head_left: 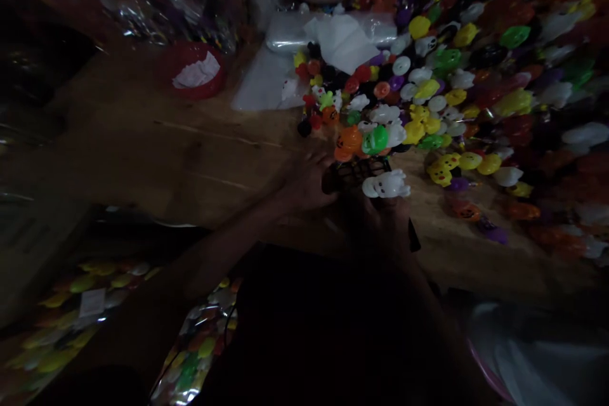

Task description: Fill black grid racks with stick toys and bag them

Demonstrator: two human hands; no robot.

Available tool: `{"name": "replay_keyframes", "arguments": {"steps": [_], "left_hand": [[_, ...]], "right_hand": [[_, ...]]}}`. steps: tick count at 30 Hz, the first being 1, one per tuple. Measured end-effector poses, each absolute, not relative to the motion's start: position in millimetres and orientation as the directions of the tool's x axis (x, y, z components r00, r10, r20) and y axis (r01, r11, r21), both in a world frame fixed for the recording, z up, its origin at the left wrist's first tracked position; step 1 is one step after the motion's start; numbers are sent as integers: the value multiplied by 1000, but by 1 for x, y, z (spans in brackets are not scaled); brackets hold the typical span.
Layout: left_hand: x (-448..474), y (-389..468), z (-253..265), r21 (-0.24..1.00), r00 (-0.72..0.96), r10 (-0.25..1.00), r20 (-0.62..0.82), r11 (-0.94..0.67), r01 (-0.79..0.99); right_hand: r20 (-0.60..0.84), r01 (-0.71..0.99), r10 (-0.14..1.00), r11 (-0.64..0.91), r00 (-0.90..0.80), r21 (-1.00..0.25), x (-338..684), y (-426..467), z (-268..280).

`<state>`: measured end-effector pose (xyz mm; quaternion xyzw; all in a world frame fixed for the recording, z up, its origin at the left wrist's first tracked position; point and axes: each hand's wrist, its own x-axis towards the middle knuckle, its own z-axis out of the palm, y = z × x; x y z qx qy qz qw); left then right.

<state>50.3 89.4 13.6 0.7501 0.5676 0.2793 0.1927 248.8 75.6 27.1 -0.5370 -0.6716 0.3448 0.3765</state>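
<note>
White figure (386, 184), one of it, lies on its side in the head view at the front edge of the heap, right at the fingers of the right hand (387, 219). That forearm rises from the lower right, and the hand is turned inward below the figure; it is too dark to tell whether it grips it. The left forearm reaches in diagonally from the lower left, low over the wood, and the left hand (309, 181) points forward and inward, its fingers at the near end of one dark lattice piece (361, 169). I cannot tell whether those fingers are closed on it.

Just beyond the lattice sit one orange figure (349, 143) and one green figure (375, 139), side by side. Behind and to the right spreads a heap of small toys (428, 89), too many and too blurred to count.

On the wooden table (133, 158), farther left, stands one red bowl (200, 90) with white paper (197, 71) in it. One clear plastic roll (290, 32) lies at the back, partly under one white sheet (345, 41). Below the table edge, two bags of toys show: one bearing one white label (92, 302), the other shiny bag (197, 355) nearer the body.
</note>
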Motion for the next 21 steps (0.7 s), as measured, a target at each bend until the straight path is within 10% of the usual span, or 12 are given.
{"name": "replay_keyframes", "arguments": {"steps": [7,21], "left_hand": [[51,94,13,627,194,970,144,-241,741],[53,98,6,686,155,963,222,-267,677]], "right_hand": [[188,413,980,199,-69,-888,232,92,16],[512,563,775,626,-372,-539,235,101,14]]}}
